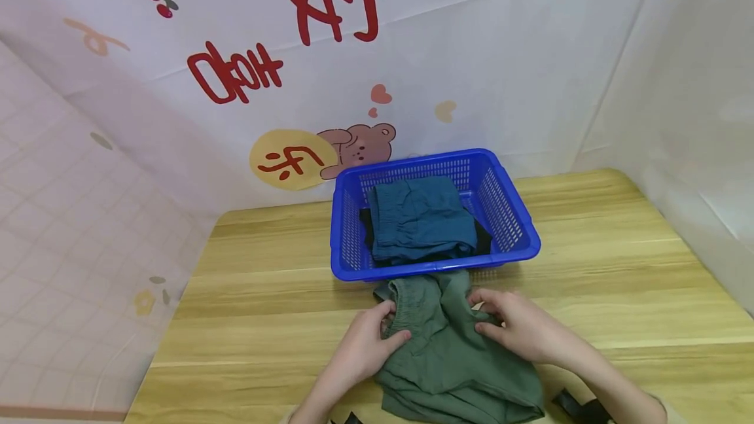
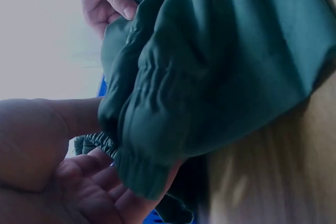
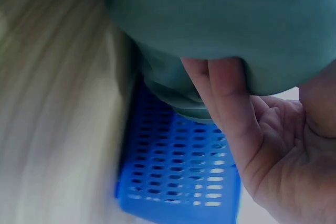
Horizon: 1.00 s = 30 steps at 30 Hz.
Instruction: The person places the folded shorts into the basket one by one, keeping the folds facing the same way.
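Green elastic-waist shorts [image 1: 444, 352] lie bunched and partly folded on the table in front of the basket. My left hand [image 1: 368, 342] grips them by the gathered waistband, thumb on top and fingers beneath, as the left wrist view also shows. On the other side my right hand [image 1: 518, 326] pinches the cloth edge. In the right wrist view, fingers of the right hand [image 3: 236, 114] reach under the fabric, and their tips are hidden. The far end of the shorts touches or lies close to the basket's front wall; I cannot tell which.
A blue plastic basket [image 1: 436, 267] stands at the back of the wooden table [image 1: 259, 293]. It holds a folded blue garment [image 1: 421, 218] on top of black cloth [image 1: 483, 239]. Behind rises a printed white wall covering [image 1: 501, 70]. A black strap [image 1: 580, 407] lies by the right forearm.
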Each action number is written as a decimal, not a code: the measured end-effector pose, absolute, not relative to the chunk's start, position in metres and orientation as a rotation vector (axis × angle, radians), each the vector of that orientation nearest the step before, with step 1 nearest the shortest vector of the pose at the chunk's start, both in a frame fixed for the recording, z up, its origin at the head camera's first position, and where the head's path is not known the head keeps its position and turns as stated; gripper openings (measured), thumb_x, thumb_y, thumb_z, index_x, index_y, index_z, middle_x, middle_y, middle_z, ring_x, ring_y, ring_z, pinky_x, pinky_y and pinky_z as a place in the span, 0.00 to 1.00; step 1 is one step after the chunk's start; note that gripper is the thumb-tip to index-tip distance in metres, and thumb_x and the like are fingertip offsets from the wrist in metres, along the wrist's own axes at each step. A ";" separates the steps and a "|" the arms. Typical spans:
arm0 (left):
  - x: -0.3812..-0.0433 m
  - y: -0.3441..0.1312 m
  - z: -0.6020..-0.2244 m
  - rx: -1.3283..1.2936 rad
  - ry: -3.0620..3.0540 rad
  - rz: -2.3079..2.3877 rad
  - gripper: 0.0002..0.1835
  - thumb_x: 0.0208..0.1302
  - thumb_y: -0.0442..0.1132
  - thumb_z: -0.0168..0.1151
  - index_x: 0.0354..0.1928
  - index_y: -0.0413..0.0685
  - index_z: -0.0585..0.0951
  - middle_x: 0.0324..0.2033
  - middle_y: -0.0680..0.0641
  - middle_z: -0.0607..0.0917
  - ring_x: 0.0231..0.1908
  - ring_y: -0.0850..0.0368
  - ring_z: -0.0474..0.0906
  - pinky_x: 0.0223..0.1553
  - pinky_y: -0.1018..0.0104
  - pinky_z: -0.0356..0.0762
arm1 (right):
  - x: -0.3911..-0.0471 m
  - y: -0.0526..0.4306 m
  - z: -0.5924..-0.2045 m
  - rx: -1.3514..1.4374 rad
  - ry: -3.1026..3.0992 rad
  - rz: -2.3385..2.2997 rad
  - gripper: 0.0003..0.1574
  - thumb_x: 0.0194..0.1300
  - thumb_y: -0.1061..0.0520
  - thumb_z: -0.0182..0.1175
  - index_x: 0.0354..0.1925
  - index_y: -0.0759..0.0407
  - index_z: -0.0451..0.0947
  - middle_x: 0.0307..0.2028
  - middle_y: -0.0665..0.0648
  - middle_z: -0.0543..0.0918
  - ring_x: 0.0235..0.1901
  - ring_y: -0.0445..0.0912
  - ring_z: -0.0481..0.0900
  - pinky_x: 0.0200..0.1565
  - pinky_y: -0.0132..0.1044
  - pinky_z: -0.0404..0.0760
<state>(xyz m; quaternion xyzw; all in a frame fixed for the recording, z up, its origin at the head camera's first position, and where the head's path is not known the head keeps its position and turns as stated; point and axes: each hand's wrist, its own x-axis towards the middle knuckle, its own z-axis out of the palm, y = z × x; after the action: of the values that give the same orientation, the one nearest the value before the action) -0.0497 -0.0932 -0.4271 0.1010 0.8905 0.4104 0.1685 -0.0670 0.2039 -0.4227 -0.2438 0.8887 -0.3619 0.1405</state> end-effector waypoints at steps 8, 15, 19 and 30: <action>-0.040 -0.092 -0.408 0.317 2.506 1.143 0.11 0.70 0.46 0.71 0.42 0.52 0.78 0.27 0.56 0.72 0.29 0.64 0.66 0.32 0.72 0.65 | -0.054 0.207 -0.407 -0.731 2.590 -1.031 0.22 0.71 0.51 0.68 0.59 0.56 0.80 0.55 0.59 0.89 0.51 0.56 0.91 0.48 0.45 0.90; -0.030 -0.094 -0.386 0.369 2.483 1.253 0.12 0.70 0.47 0.70 0.42 0.50 0.77 0.33 0.55 0.76 0.32 0.67 0.69 0.34 0.74 0.70 | -0.046 0.215 -0.397 -0.742 2.573 -1.108 0.24 0.73 0.50 0.67 0.62 0.57 0.80 0.58 0.61 0.88 0.51 0.57 0.91 0.42 0.40 0.89; -0.029 -0.096 -0.379 0.345 2.434 1.331 0.12 0.71 0.45 0.69 0.41 0.48 0.76 0.30 0.55 0.72 0.25 0.69 0.63 0.29 0.76 0.65 | -0.046 0.218 -0.391 -0.744 2.566 -1.162 0.25 0.73 0.51 0.67 0.63 0.58 0.79 0.59 0.62 0.88 0.52 0.50 0.91 0.40 0.33 0.87; -0.021 -0.099 -0.369 0.206 2.367 1.602 0.15 0.70 0.43 0.71 0.53 0.46 0.82 0.45 0.43 0.89 0.40 0.70 0.81 0.40 0.76 0.82 | -0.045 0.230 -0.379 -0.698 2.590 -1.469 0.23 0.70 0.64 0.67 0.62 0.67 0.79 0.48 0.57 0.92 0.40 0.26 0.83 0.31 0.30 0.80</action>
<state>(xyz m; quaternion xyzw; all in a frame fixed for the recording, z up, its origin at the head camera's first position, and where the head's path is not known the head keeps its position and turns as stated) -0.0210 -0.0992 -0.3692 0.0712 0.8182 0.5536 0.1377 -0.0448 0.2296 -0.3794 -0.2281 0.8462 -0.4798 0.0418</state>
